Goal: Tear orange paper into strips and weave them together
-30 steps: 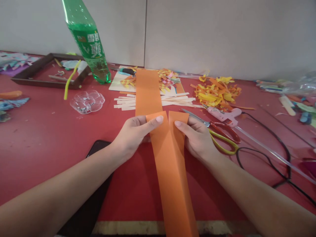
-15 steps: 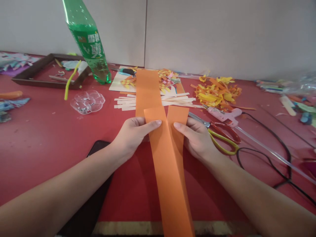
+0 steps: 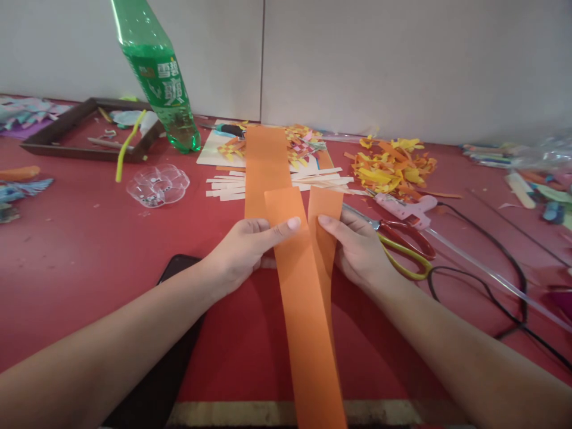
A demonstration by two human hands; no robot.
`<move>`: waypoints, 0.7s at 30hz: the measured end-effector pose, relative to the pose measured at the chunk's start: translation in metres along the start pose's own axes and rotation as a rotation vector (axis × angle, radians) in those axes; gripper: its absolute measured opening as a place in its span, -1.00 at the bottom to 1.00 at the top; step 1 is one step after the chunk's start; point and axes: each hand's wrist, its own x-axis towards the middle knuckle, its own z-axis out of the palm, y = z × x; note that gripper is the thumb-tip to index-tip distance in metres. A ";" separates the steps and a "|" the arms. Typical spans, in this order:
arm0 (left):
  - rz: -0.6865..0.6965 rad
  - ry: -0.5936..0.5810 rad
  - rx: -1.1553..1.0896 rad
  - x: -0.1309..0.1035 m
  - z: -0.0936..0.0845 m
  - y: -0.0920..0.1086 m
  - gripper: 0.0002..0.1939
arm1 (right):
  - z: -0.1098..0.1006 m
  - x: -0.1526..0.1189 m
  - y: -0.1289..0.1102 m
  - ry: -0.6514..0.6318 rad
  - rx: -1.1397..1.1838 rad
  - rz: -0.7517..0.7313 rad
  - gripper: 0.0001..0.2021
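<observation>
Tabletop [image 3: 89, 256] in red spreads beneath your forearms [image 3: 116, 345], which slant in from the lower corners toward the middle, the left one crossing over a black phone [image 3: 156, 375]. Your left hand [image 3: 239, 253] and right hand [image 3: 360, 247] face each other, thumbs [image 3: 283, 231] on top, each in a narrow pinch on one upper end of the orange paper [image 3: 308, 298]. That paper is between your hands, its lower part running down past the near table edge. Compared with a second ago, its ends stand higher above your thumbs, and the right half shows as a narrower band lower down. It looks long, smooth and plain, the left half overlapping the right below a slim gap; whether the halves join cannot be told. Beyond lies a flat orange sheet [image 3: 267, 167]; scissors [image 3: 402, 224] rest just beside your right hand, and thin pale strips [image 3: 322, 180] show on either side of the sheet.
</observation>
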 end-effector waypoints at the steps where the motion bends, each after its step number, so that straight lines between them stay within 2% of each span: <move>1: -0.030 -0.035 0.011 0.000 0.000 0.000 -0.66 | 0.000 0.000 0.000 0.007 0.002 0.007 -0.80; 4: -0.058 -0.029 0.021 0.000 0.000 -0.001 -0.67 | 0.000 0.000 0.000 0.025 0.002 -0.006 -0.81; 7: -0.030 0.010 0.004 0.001 0.000 -0.001 -0.68 | 0.000 -0.002 0.001 -0.045 -0.024 -0.025 -0.73; 9: -0.003 0.018 -0.007 0.001 0.000 -0.001 -0.69 | -0.001 -0.004 0.002 -0.086 -0.055 -0.032 -0.78; 21: 0.076 0.058 -0.026 0.000 0.001 -0.002 -0.74 | -0.005 -0.003 0.004 -0.054 -0.141 -0.109 -0.84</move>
